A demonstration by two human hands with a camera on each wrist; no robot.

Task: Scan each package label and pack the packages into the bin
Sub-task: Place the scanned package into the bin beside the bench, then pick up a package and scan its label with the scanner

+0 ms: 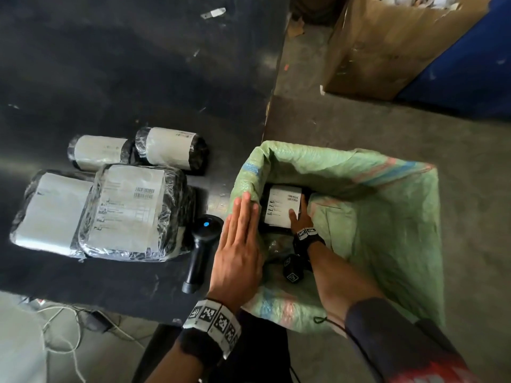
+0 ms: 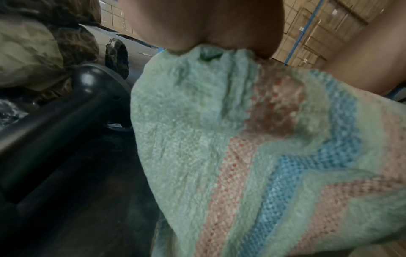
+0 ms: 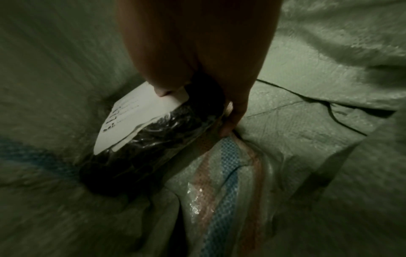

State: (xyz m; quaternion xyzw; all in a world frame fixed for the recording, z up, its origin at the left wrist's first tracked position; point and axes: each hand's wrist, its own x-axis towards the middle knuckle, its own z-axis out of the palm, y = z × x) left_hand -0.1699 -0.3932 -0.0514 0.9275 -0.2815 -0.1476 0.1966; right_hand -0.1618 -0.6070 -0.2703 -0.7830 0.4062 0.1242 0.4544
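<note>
Gripped by the right hand, thumb on its label, the package sits low inside the green sack. It looks soft, light and slippery-wrapped, best held across its width. Flat-fingered, the left hand presses the sack's rim beside the scanner.

- Five wrapped packages: two large flat ones and two small rolls on the dark surface, one inside the sack.
- One green woven sack.
- One black handheld scanner.
- One cardboard box on the floor.
</note>
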